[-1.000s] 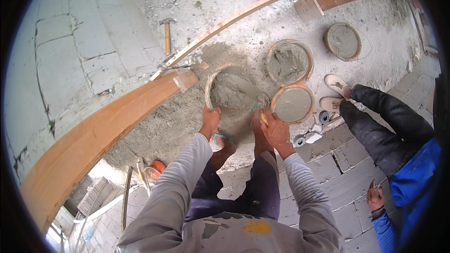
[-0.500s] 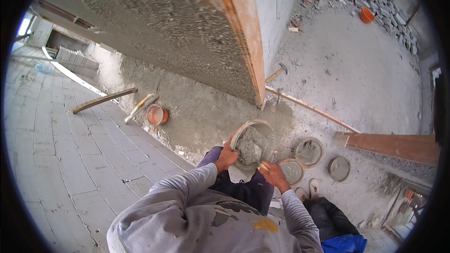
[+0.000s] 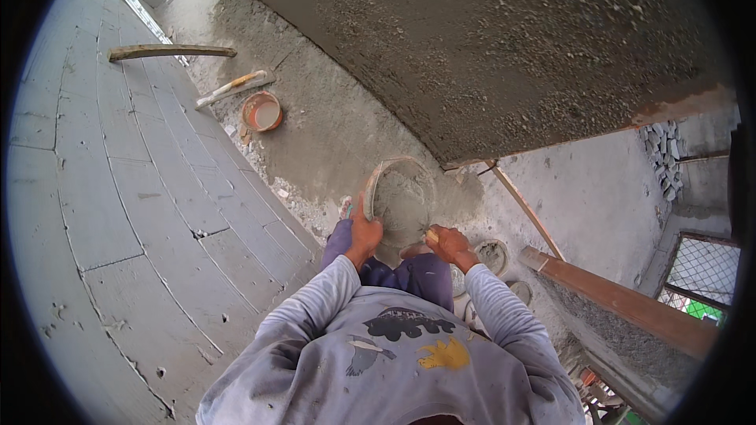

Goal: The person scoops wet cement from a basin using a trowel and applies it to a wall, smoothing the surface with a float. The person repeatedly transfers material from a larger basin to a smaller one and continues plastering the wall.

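Observation:
A round bucket (image 3: 369, 193) of wet grey mortar (image 3: 403, 195) is tilted in front of my knees. My left hand (image 3: 365, 233) is closed on its near left rim, with the thumb pointing up along the side. On the opposite side, my right hand (image 3: 452, 246) is wrapped round the wooden handle (image 3: 431, 235) of a trowel, close to the bucket's near right edge. The trowel's blade cannot be made out against the mortar. Just beyond the bucket is the lower edge of a wall (image 3: 504, 55) coated in rough grey plaster.
An orange bucket (image 3: 272, 99) stands at the far left, near a long wood-handled tool (image 3: 236, 88) and a wooden plank (image 3: 169, 51). Grey blocks (image 3: 102, 197) spread along the left. More mortar buckets (image 3: 493, 256) sit right of my hand, near a wooden beam (image 3: 622, 299).
My view has swung, so the plastered wall fills the upper right and another person's legs are out of sight. Both hands keep their grips; the trowel blade, visible on the mortar before, no longer shows.

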Demonstrator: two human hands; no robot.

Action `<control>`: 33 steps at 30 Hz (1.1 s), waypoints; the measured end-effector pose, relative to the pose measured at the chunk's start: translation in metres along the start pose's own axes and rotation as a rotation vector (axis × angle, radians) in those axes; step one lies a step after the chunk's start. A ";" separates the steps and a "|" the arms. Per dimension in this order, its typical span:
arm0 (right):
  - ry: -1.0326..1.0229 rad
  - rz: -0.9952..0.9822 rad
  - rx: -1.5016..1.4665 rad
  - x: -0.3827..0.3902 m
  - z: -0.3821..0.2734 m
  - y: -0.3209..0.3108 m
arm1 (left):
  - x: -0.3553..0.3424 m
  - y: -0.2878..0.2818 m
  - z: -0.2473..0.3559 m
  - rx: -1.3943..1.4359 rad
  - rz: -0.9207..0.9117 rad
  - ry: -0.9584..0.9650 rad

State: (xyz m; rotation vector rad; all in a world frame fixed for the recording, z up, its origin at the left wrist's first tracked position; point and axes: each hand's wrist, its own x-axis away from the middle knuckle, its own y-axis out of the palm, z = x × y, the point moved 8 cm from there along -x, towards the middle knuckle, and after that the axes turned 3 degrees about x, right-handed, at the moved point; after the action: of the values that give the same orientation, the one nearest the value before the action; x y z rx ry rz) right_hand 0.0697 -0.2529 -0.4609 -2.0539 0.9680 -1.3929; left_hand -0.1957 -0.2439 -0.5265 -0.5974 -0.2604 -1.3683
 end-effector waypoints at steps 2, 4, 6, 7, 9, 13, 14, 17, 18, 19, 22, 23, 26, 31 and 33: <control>-0.214 0.011 -0.019 -0.009 -0.028 0.010 | -0.008 -0.024 0.012 0.043 0.009 -0.038; -0.075 -0.011 0.015 -0.014 -0.048 -0.025 | -0.009 -0.055 0.019 0.024 0.040 -0.049; 0.027 0.002 0.123 -0.039 -0.051 -0.051 | -0.012 -0.077 0.022 -0.050 0.071 -0.025; 0.060 0.013 0.208 -0.053 -0.048 -0.051 | -0.008 -0.086 0.025 -0.094 0.080 -0.060; 0.050 0.019 0.262 -0.077 -0.059 -0.035 | -0.012 -0.101 0.043 -0.176 0.104 -0.100; -0.067 -0.088 0.061 -0.121 -0.142 0.045 | -0.024 -0.112 0.052 -0.184 0.154 0.032; -0.077 -0.094 0.006 -0.118 -0.140 0.053 | -0.025 -0.123 0.053 -0.182 0.176 0.071; -0.158 -0.010 -0.133 -0.138 -0.122 0.060 | -0.067 -0.144 0.030 -0.036 0.261 0.132; -0.153 -0.017 -0.106 -0.148 -0.118 0.062 | -0.075 -0.146 0.013 0.034 0.274 0.124; -0.148 -0.024 -0.080 -0.165 -0.116 0.062 | -0.083 -0.146 -0.006 0.164 0.274 0.093; -0.147 0.012 -0.059 -0.215 -0.126 0.066 | -0.129 -0.153 -0.052 0.473 0.289 0.009; -0.155 0.047 -0.060 -0.235 -0.129 0.068 | -0.145 -0.153 -0.073 0.525 0.285 -0.049; -0.181 0.138 -0.007 -0.301 -0.135 0.085 | -0.198 -0.162 -0.138 0.626 0.319 -0.183; -0.309 0.155 0.089 -0.422 -0.140 0.108 | -0.272 -0.180 -0.228 0.643 0.445 -0.235; -0.457 -0.063 0.005 -0.454 -0.145 0.124 | -0.293 -0.187 -0.269 0.645 0.535 -0.226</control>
State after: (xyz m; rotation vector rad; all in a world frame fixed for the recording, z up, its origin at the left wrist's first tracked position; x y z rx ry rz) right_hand -0.2071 0.0174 -0.7655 -2.2735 0.7065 -0.8863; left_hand -0.4802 -0.1599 -0.8513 -0.2433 -0.6439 -0.6393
